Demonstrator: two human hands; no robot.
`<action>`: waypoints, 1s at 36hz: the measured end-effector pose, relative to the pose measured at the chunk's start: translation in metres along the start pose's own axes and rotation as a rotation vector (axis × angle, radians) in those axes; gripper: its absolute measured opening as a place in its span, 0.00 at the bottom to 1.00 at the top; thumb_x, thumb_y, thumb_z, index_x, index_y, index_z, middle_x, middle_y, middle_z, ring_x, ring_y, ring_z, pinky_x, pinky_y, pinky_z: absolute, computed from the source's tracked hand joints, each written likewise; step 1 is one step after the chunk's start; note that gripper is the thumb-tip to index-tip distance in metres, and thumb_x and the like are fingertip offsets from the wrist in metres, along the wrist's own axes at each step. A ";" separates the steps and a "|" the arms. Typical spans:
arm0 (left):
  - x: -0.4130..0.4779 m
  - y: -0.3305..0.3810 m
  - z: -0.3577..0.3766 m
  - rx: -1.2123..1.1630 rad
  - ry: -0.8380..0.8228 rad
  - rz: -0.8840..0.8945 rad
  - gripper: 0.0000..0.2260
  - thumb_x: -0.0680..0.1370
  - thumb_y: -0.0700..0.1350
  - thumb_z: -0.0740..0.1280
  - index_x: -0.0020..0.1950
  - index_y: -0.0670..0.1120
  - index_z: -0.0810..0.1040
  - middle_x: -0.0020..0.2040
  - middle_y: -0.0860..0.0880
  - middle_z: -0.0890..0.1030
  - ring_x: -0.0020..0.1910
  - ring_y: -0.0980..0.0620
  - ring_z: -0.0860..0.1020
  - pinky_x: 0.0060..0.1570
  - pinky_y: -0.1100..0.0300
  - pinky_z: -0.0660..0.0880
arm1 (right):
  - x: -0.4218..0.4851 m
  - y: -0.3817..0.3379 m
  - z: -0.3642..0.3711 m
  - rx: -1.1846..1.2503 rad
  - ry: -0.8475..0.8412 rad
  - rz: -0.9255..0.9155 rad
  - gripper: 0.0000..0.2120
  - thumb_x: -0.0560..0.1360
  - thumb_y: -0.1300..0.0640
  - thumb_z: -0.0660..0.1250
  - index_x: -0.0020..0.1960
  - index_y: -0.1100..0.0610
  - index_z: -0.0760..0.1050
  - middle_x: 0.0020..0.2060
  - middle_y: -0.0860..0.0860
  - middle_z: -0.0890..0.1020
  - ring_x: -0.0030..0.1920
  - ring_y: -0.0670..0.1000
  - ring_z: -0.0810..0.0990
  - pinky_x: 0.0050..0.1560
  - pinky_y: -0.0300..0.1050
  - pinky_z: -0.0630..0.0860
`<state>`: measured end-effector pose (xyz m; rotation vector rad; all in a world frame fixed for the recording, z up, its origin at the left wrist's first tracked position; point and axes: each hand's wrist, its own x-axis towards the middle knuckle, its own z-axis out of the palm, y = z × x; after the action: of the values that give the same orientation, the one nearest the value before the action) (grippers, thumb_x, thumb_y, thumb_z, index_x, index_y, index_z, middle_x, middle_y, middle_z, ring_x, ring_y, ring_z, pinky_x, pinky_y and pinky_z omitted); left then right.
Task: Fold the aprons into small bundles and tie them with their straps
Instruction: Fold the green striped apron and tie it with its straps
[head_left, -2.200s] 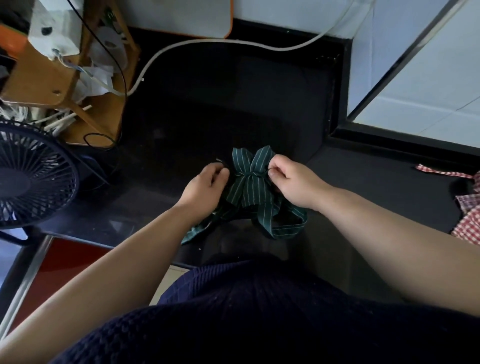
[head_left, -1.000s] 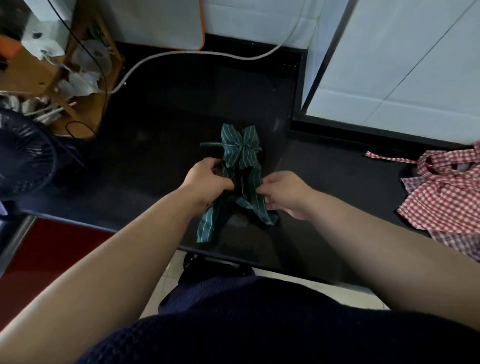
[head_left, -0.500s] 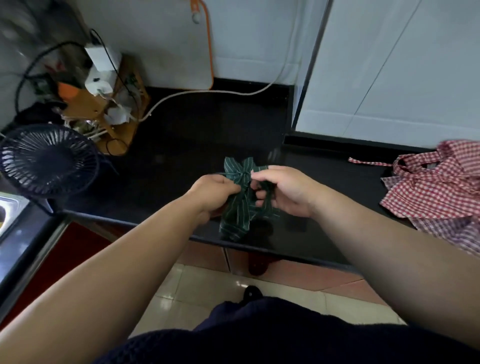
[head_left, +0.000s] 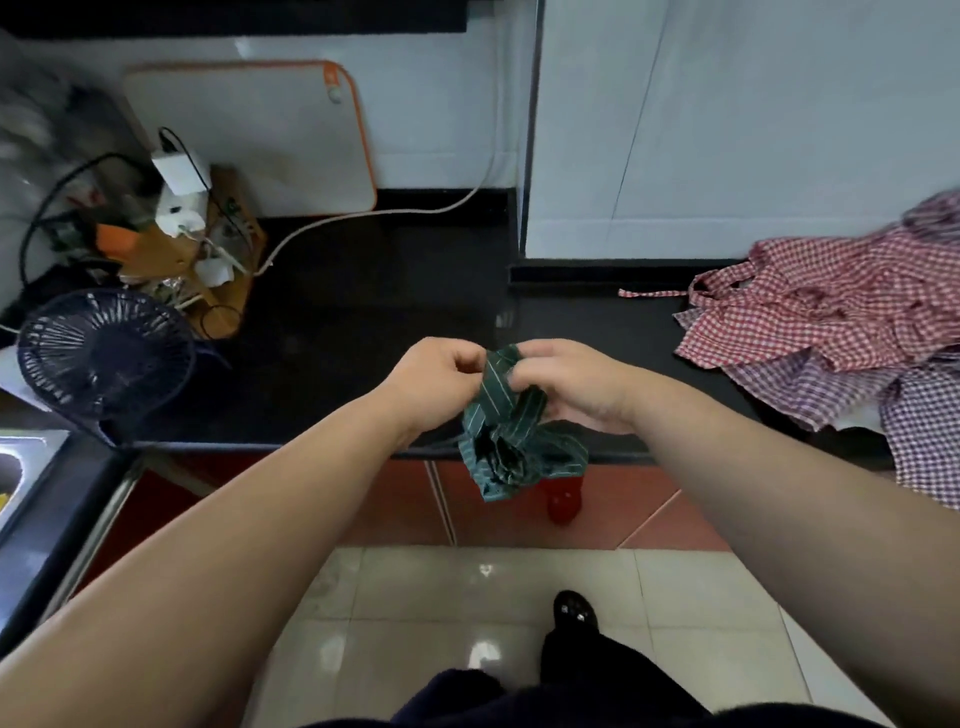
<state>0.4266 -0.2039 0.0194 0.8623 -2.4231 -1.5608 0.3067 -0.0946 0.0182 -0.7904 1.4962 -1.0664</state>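
A small dark green apron bundle with thin white stripes (head_left: 511, 441) hangs in the air just past the front edge of the black counter (head_left: 332, 332). My left hand (head_left: 439, 376) pinches its top from the left. My right hand (head_left: 571, 382) grips it from the right, fingers curled over the cloth. Its lower part and strap ends droop below both hands. A heap of red-and-white and purple checked aprons (head_left: 831, 332) lies on the counter at the right, one strap trailing left.
A dark desk fan (head_left: 101, 353) stands at the counter's left front. Behind it sits a wooden rack (head_left: 208, 260) with chargers and cables; a white cord runs along the wall. A white board with an orange rim (head_left: 260, 135) leans on the wall. Tiled floor and red cabinet fronts lie below.
The green bundle has gone from lying on the counter to being lifted off it, held between both hands near the front edge. The view has pulled back, showing the floor and more of the checked aprons.
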 end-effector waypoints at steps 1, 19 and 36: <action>0.001 0.004 0.003 0.091 0.030 0.036 0.04 0.74 0.44 0.72 0.44 0.43 0.83 0.38 0.51 0.80 0.36 0.56 0.76 0.39 0.60 0.73 | -0.007 -0.001 -0.002 0.050 -0.002 0.002 0.11 0.65 0.57 0.63 0.46 0.60 0.73 0.42 0.59 0.77 0.45 0.56 0.77 0.52 0.53 0.73; 0.029 0.084 0.085 -0.113 -0.378 0.036 0.05 0.73 0.40 0.72 0.37 0.46 0.79 0.35 0.47 0.79 0.39 0.49 0.75 0.49 0.52 0.71 | -0.105 0.007 -0.107 -0.372 0.418 0.022 0.07 0.71 0.66 0.67 0.36 0.58 0.75 0.34 0.53 0.76 0.37 0.49 0.75 0.42 0.41 0.75; 0.111 0.271 0.180 -0.468 0.075 0.369 0.04 0.78 0.36 0.67 0.48 0.45 0.77 0.31 0.53 0.69 0.28 0.57 0.67 0.32 0.64 0.69 | -0.203 -0.081 -0.305 0.331 0.685 -0.568 0.09 0.78 0.71 0.58 0.44 0.59 0.67 0.36 0.55 0.69 0.32 0.50 0.72 0.37 0.46 0.75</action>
<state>0.1568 -0.0384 0.1524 0.3555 -1.8972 -1.7858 0.0424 0.1207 0.1746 -0.6525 1.6061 -2.1122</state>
